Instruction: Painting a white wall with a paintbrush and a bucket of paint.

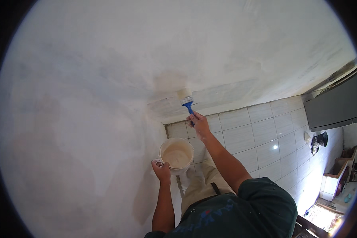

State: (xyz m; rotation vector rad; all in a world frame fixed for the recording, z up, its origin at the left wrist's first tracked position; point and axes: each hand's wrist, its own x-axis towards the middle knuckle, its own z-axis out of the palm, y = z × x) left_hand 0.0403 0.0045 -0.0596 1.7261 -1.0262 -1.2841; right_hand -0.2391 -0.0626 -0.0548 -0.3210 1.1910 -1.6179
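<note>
A paintbrush [188, 104] with a blue handle and pale bristles is gripped in my right hand [200, 123]. Its bristles point at the whitish wall [234, 51] and appear to touch it beside a greyer band low on the surface. My left hand [162, 171] is closed on the rim of a white bucket [160, 152], which hangs in front of my body near the corner. Inside the bucket is creamy beige paint [177, 155]. White smears show on the fingers of my left hand.
A second whitish wall [75, 158] rises close on my left and meets the first at a corner. Pale tiles [265, 133] cover the floor. To the far right stand a grey cabinet-like box [333, 103], a black container [322, 139] and a tiled ledge [330, 185].
</note>
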